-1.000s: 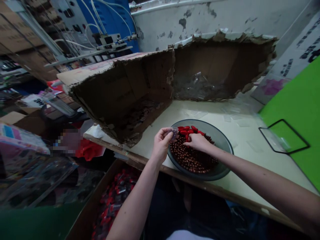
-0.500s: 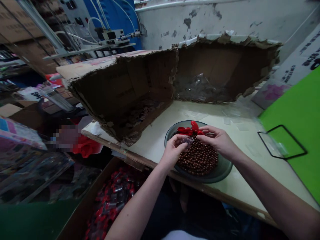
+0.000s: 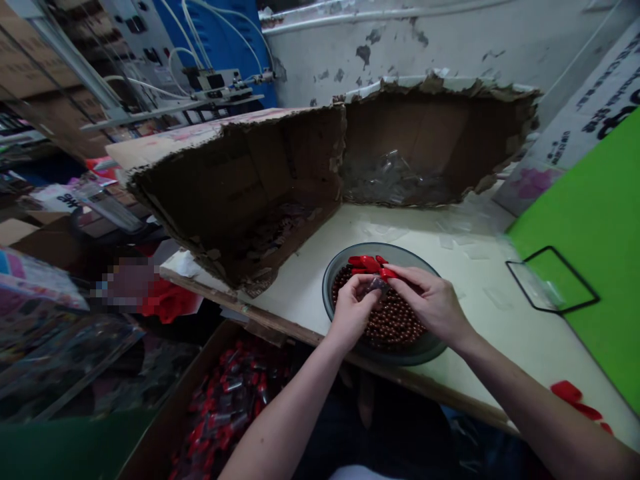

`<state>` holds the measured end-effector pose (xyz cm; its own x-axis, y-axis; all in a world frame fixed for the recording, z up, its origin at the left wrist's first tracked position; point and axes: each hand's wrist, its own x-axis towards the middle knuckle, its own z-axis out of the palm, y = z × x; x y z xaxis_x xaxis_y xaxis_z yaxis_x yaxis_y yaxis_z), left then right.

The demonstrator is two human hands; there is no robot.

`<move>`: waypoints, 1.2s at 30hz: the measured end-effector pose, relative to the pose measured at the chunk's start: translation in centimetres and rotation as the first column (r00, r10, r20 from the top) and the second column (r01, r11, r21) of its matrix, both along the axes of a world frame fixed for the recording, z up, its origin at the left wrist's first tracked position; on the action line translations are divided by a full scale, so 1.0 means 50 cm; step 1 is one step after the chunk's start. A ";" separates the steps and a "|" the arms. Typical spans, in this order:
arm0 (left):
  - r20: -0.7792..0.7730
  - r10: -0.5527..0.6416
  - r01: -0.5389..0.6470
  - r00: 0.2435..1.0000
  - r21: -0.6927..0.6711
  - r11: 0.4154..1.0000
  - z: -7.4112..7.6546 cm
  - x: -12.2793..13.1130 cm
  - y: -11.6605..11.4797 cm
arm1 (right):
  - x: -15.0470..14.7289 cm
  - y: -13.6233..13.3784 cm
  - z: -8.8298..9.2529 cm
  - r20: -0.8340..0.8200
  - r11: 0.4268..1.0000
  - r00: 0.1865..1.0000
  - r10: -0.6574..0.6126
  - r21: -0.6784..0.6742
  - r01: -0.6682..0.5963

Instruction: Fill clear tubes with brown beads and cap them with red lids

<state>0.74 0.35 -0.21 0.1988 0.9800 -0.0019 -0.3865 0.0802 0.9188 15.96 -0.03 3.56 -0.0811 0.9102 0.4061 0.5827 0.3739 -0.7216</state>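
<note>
A grey-green basin (image 3: 425, 350) holds many shiny brown beads (image 3: 395, 327), with several red plastic caps (image 3: 363, 262) lying on them toward the far side. Over the beads, my left hand (image 3: 354, 310) is closed on a small clear plastic container (image 3: 379, 287) whose contents I cannot make out. My right hand (image 3: 433, 303) pinches a red cap (image 3: 387, 274) between thumb and fingers. That cap is at the container's upper end, touching or very near it; which of the two I cannot tell.
Cut-open cardboard boxes (image 3: 280, 160) stand behind the basin, one with clear plastic pieces (image 3: 395, 175). Below left, a carton holds many red-capped clear containers (image 3: 225, 407). A green panel (image 3: 595, 247) with a black wire frame (image 3: 553, 310) stands right. More red pieces (image 3: 575, 398) lie near my right forearm.
My hands have come together, bringing the red cap to the clear container. The view has shifted slightly, and red pieces at the lower right now show.
</note>
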 end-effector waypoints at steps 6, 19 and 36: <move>-0.050 -0.005 0.007 0.999 0.034 0.999 -0.006 0.000 0.003 | 0.011 -0.001 0.005 -0.051 1.000 0.999 -0.003 -0.018 0.002; 0.045 -0.094 0.094 0.995 -0.001 0.996 -0.002 0.005 -0.006 | 0.010 -0.011 -0.007 -0.101 0.999 0.995 0.004 -0.033 -0.007; 0.013 -0.266 0.266 0.964 -0.080 0.961 0.043 -0.023 -0.006 | 0.007 -0.010 -0.005 -0.457 0.959 0.889 0.020 -0.242 -0.146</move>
